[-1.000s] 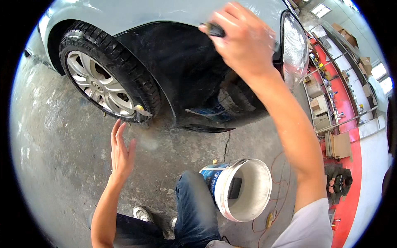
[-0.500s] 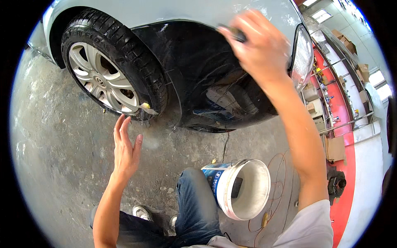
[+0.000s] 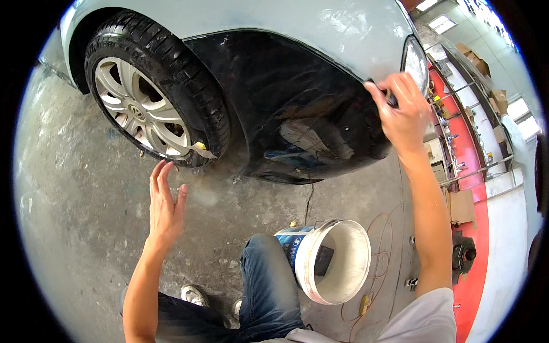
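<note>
My right hand (image 3: 405,111) is closed around a small dark object (image 3: 391,99), mostly hidden by the fingers, so its kind is unclear. That hand is at the edge where the pale blue-grey car body (image 3: 320,20) meets the glossy black bumper (image 3: 297,103), just below the headlight (image 3: 416,62). Apart from the car, my left hand (image 3: 166,206) hangs in the air with fingers spread and nothing in it. The front wheel (image 3: 143,114) is beyond its fingertips.
A white bucket (image 3: 306,268) with a blue label lies tilted beside my knee, a dark flat piece (image 3: 324,261) inside. An orange cord (image 3: 389,240) trails over the concrete floor (image 3: 74,228). Shelving with boxes (image 3: 474,60) lines the right side, along a red strip (image 3: 479,228).
My right hand has moved right and down along the bumper's upper edge, with the dark object still in it. My left hand has shifted slightly left.
</note>
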The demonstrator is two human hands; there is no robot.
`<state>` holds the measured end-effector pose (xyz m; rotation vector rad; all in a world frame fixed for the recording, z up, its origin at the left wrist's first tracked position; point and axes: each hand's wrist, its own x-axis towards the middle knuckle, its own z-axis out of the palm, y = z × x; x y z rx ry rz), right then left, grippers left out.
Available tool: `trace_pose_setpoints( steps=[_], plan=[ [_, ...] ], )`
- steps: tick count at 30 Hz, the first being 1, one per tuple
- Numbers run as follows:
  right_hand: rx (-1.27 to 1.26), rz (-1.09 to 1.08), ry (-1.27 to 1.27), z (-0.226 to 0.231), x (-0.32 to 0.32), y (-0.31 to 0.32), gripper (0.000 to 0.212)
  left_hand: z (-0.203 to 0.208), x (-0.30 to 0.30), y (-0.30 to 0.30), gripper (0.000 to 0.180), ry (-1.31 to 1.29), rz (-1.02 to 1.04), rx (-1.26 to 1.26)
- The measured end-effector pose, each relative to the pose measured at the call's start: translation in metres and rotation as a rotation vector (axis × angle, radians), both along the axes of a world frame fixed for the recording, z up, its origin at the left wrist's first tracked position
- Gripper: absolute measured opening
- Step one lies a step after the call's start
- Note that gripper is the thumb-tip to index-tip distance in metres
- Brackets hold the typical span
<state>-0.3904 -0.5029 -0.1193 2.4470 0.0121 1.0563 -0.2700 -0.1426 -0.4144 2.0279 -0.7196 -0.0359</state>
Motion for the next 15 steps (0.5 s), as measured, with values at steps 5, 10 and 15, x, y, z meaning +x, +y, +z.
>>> trace_pose_setpoints(
  steps=[5,10,15],
  plan=[
    [0.105,-0.198,-0.059,-0.005,-0.041,-0.020,0.037,-0.005,0.006,-0.005,0.052,-0.025,0.021,-0.002],
    [0.551,-0.137,0.065,-0.034,-0.063,0.003,0.068,0.013,-0.005,-0.012,0.049,-0.035,-0.025,-0.034],
    [0.473,-0.008,0.102,-0.016,-0.056,-0.003,0.033,0.016,-0.012,-0.017,0.048,-0.009,-0.037,-0.043]
  ],
)
